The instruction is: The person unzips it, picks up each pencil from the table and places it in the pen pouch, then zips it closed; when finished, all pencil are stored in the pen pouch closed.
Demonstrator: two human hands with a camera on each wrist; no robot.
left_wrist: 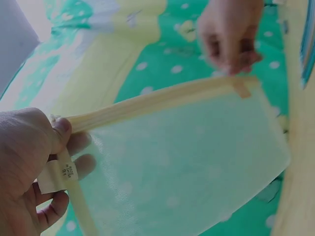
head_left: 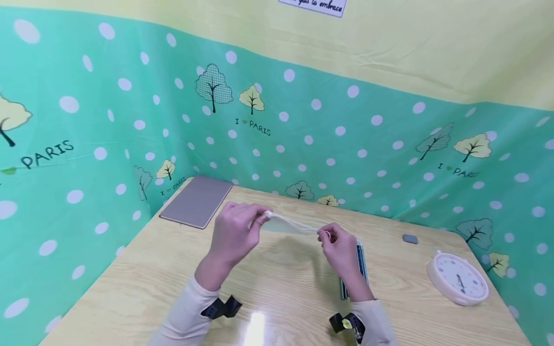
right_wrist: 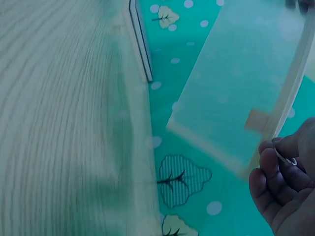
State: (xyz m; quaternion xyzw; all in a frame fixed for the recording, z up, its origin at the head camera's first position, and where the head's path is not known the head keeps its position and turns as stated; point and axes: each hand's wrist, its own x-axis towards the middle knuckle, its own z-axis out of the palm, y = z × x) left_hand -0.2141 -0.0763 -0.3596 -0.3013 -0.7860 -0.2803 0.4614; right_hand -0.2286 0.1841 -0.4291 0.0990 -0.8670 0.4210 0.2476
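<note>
A sheer white mesh bag with a cream-coloured top band is stretched between both hands above the table. My left hand pinches one top corner of it; a small printed white label hangs by those fingers in the left wrist view. At the opposite top corner, my right hand pinches the band's end, and a thin white loop pokes out between its fingers. An orange-brown tab crosses the band close to that hand. Below the band the mesh panel hangs flat, and the polka-dot cloth shows through it.
A grey notebook lies at the table's back left corner. Towards the right are a small grey eraser-like block and a pink round clock. A teal-edged flat object is partly hidden under my right forearm. Polka-dot cloth hangs behind the table.
</note>
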